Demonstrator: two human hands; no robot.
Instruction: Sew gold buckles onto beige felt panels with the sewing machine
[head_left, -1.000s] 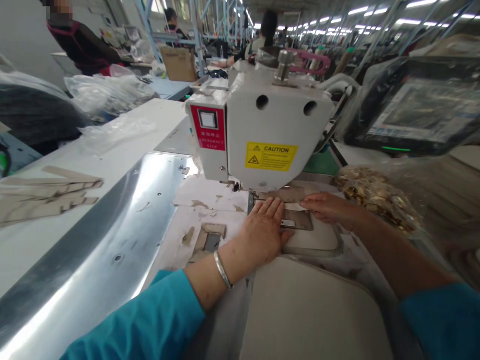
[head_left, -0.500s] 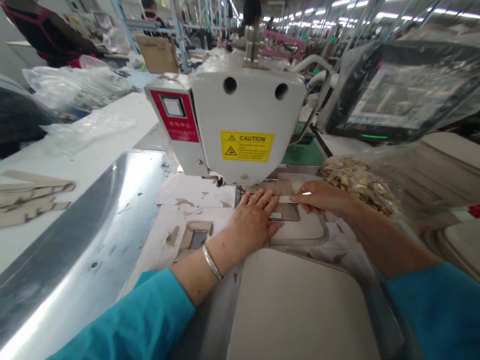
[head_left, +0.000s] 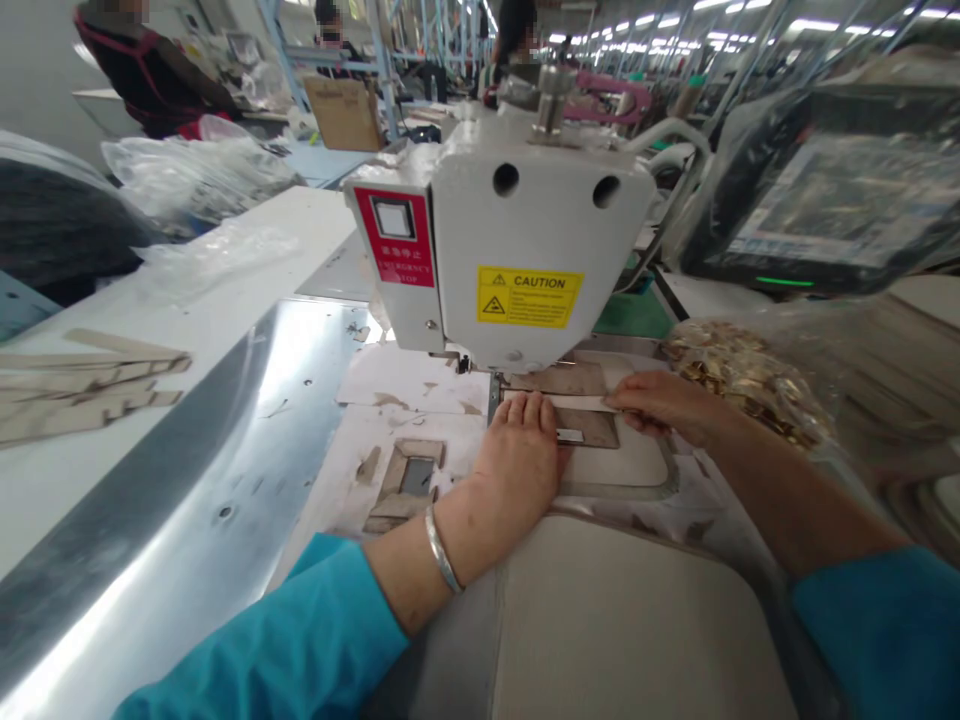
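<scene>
L hand lies flat, fingers unclenched, nr beige panel's L edge; R hand pinches R end of pale strip, which runs from L hand twd panel's R edge.

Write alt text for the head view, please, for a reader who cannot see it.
A person's left hand rests over a beige panel while the right hand pinches a narrow pale strip, at a white sewing machine with a yellow CAUTION label. Bagged gold-coloured metal pieces lie at right.
</scene>
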